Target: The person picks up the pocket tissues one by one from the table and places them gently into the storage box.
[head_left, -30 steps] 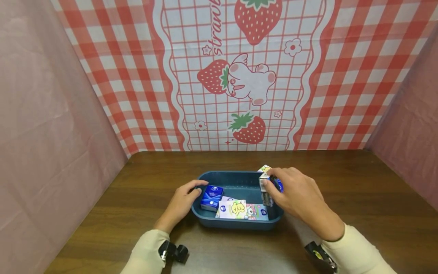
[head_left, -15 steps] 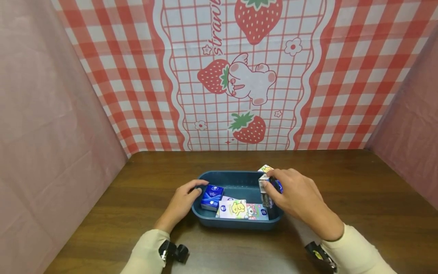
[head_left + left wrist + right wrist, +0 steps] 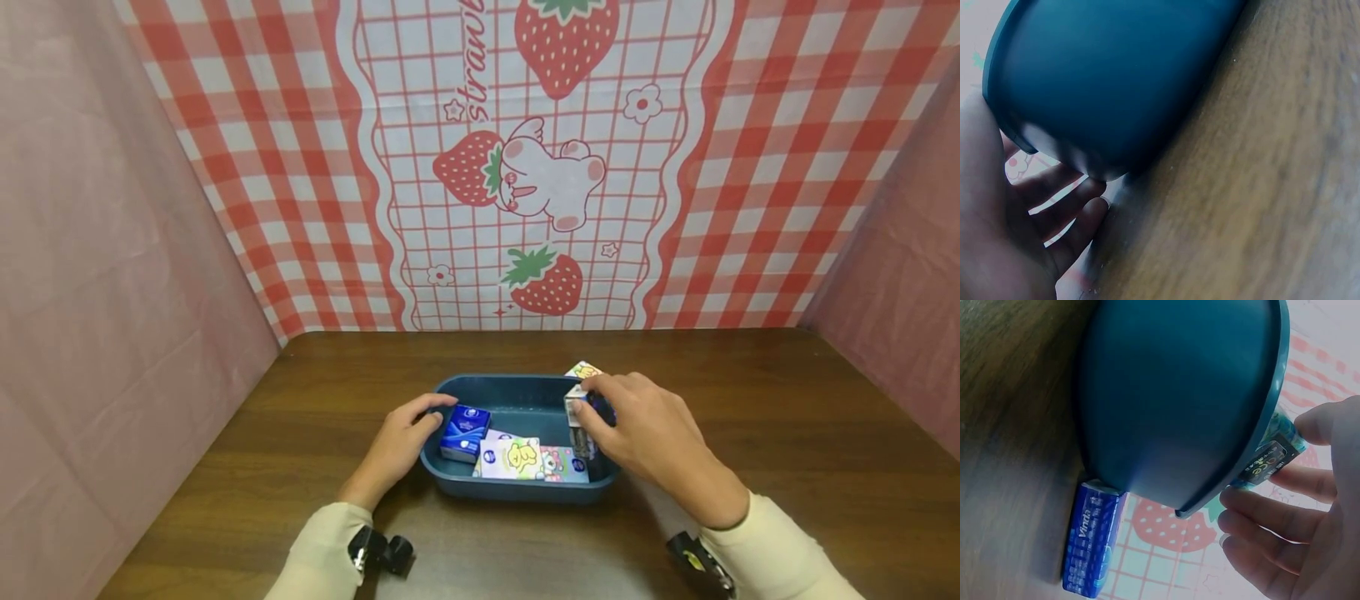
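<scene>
On the table stands a dark blue plastic basin. My left hand grips its left end: thumb at the rim, other fingers along the outer wall in the left wrist view. My right hand pinches a small packet with a black label between thumb and fingers at the basin's right end. That packet stands upright, its lower part inside the basin. In the basin lie a blue tissue pack, a white pack with a yellow figure, a pink-and-blue pack and a partly hidden lilac pack.
A blue Vinda tissue pack lies on the table against the basin's right end. Behind the right rim a white-and-yellow pack shows partly past my right hand. A red-and-white strawberry cloth hangs behind the brown wooden table.
My right hand has shifted slightly left and down with the packet, along the basin's right end. The left hand, basin and packs in it stay as they were.
</scene>
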`<state>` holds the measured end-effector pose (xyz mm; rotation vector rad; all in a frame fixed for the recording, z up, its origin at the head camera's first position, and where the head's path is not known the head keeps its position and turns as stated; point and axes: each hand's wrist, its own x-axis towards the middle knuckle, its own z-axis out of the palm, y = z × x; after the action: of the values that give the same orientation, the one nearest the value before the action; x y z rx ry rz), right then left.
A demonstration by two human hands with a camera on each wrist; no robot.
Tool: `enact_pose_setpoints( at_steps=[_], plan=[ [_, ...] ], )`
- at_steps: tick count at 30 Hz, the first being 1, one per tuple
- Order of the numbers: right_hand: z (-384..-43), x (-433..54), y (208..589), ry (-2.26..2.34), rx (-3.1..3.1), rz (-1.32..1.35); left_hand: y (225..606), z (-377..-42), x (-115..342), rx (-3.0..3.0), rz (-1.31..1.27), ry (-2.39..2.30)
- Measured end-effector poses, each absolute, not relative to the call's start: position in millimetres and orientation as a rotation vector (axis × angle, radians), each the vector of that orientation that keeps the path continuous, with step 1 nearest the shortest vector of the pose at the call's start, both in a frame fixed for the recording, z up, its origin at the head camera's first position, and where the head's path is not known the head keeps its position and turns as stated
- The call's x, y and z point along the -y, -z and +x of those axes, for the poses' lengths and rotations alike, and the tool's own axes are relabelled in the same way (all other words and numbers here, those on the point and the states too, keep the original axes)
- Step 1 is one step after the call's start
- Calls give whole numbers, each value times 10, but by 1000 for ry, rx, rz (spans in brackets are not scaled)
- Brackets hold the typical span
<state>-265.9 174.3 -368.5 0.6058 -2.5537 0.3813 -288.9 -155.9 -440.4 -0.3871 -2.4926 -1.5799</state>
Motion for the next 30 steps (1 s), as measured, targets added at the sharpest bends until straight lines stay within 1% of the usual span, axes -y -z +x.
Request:
enact_pose_setpoints(
  at_steps=[30],
  plan=[
    [-2674, -1709, 3738, -365, 2556, 613, 4408, -2892, 1560, 2506, -377, 1557]
  ],
)
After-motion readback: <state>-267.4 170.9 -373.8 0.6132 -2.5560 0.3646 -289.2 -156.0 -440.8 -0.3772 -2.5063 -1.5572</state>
